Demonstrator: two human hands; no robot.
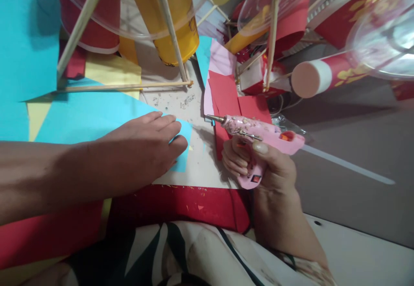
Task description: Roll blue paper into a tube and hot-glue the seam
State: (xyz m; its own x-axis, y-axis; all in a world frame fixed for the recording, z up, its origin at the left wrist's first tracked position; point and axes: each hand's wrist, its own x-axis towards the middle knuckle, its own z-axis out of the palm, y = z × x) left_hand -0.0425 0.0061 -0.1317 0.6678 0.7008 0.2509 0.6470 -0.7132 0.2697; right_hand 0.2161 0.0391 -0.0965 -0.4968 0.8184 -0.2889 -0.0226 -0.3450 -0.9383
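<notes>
My right hand (274, 169) is wrapped around the handle of a pink hot glue gun (255, 128). The metal nozzle points left, above some red paper, and a long whitish glue stick (349, 164) sticks out of the back end. My left hand (145, 143) rests palm down on a sheet of light blue paper (93, 107), its fingers stretched over the sheet near the right end. The thumb lies along the paper's edge. Whatever is beneath the palm stays hidden.
A frame of wooden sticks (170, 27) with clear plastic discs stands across the back. Behind it are a red cup (103, 14) and a yellow cup (179, 27). Red paper pieces (223, 89) lie between the hands. A red-and-white tube (326, 72) is at the right.
</notes>
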